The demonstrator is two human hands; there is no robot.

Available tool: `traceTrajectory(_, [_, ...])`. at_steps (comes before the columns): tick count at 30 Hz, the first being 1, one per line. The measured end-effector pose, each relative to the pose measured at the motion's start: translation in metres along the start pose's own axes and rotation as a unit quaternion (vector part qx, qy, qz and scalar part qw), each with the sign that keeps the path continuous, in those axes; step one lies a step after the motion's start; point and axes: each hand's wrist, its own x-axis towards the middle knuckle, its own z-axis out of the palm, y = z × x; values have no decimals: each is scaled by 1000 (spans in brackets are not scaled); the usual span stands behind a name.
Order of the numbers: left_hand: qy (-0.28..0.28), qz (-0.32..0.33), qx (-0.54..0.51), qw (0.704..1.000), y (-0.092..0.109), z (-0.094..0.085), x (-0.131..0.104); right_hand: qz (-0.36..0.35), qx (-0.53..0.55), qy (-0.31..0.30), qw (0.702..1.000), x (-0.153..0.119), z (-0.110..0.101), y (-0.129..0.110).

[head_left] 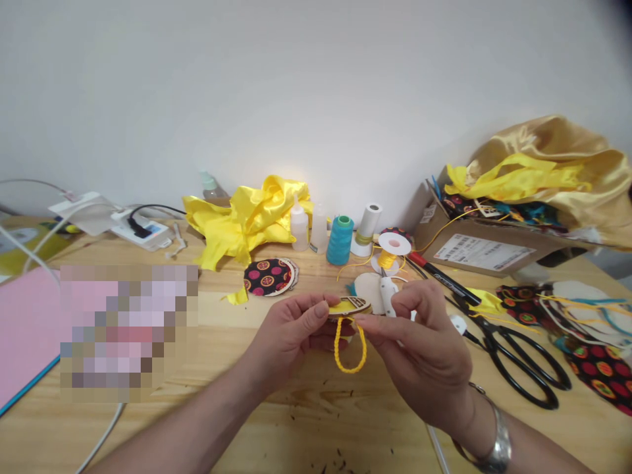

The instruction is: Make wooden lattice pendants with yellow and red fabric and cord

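My left hand (299,322) is closed on the left end of a small oval wooden frame (366,307), its thumb on top. Yellow fabric (343,305) shows in the frame's opening. A loop of twisted yellow cord (336,345) hangs from its near edge. At the top right of that loop, my right hand (427,349) pinches with its fingertips, where cord and frame meet. Just behind the right fingers is a white tool with a narrow tip (388,295), partly hidden; whether the hand touches it I cannot tell.
Black-handled scissors (518,362) and a black-and-red marker (451,280) lie to the right. Behind stand a blue thread cone (340,240), a yellow cord spool (388,259) and yellow satin (247,220). A patterned oval piece (269,276) lies mid-table. A cardboard box (474,250) holds fabric.
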Motion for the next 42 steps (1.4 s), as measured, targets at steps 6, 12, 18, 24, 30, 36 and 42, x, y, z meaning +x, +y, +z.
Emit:
traceTrajectory(6, [4,-7,17,1000,-1,0,-1,-11,-6,-8,1000,0,1,-1])
traceTrajectory(12, [11,-4,29,1000,-1,0,0,-8,-2,-9,1000,0,-1,-2])
traceTrajectory(18, [9,-8,32,999,-2,-1,-1,-8,-2,-13,1000,-2,0,-2])
traceTrajectory(24, [-2,-9,17,1000,-2,-1,-2,-7,14,-12,1000,-4,2,-1])
traceTrajectory(30, [-5,-8,19,1000,0,1,-2,-1,27,-16,1000,-1,2,3])
traceTrajectory(36, [-12,-2,18,1000,0,-1,-2,6,38,-26,999,-2,2,5])
traceTrajectory(42, [-20,2,12,1000,0,-3,-1,5,25,-29,999,-3,2,4])
